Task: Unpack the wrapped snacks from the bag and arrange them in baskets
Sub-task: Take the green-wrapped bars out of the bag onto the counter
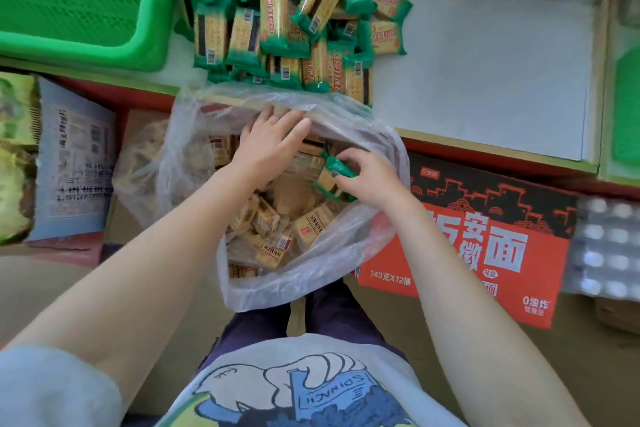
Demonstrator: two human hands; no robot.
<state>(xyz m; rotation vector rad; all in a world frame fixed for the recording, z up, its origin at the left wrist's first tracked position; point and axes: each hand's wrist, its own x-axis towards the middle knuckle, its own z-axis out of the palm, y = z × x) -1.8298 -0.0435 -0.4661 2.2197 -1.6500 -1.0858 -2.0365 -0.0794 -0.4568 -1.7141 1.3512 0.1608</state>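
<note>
many green snack packs (pixel 298 17) heap on the white shelf (pixel 485 80); right grip (pixel 367 177) pinches one, left grip (pixel 270 139) spread.

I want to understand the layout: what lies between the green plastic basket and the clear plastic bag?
In the head view, only the bare shelf edge separates the green plastic basket from the clear plastic bag.

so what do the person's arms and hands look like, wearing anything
Both hands, the left hand and the right hand, are bare: no gloves, rings or watch show. The forearms are bare too. A pale grey short sleeve covers the left upper arm, part of a light T-shirt with a blue cartoon print.
</note>
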